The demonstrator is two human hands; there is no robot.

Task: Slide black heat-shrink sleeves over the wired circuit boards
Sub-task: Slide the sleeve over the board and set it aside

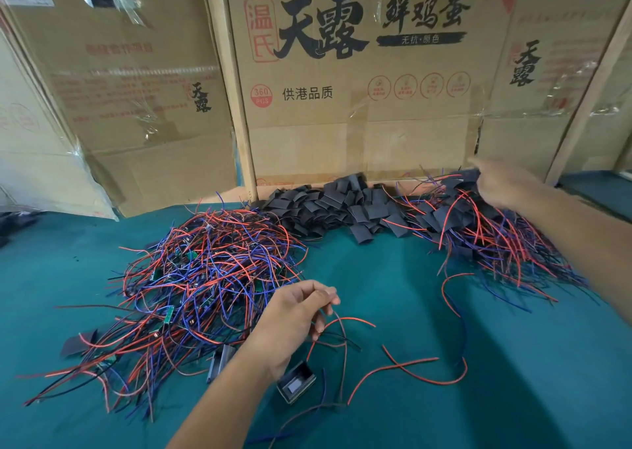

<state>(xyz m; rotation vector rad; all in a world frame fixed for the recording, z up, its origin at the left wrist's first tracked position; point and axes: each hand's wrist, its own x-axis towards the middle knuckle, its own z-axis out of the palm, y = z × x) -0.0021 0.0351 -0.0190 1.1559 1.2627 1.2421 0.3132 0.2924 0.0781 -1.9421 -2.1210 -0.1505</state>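
Sleeves: a heap of black heat-shrink sleeves (345,206) lies along the far edge of the desk (393,277), between the two hands and beyond both sets of fingers.
Unsleeved boards: a tangle of wired circuit boards (201,277), red, blue and black leads with small green boards showing through, lies just left of the left fingers.
Sleeved pile: sleeved boards with trailing wires (492,233) lie under and near the right fingers.
Left hand (294,318): fingers curled, pinching thin loose wires (342,336) that trail toward the near edge; whether a board hangs on them cannot be told.
Right hand (502,183): blurred; its fingers reach into the sleeved pile's far end, touching a black sleeve, but a grip cannot be made out.
Hidden: a small black open-topped box (295,382) sits just below the left wrist, part covered by it; its contents are unclear.
Edges: cardboard boxes (359,83) stand as a wall just behind the sleeves.
Open room: bare green desk lies between the hands, crossed by a few stray red wires (420,370).
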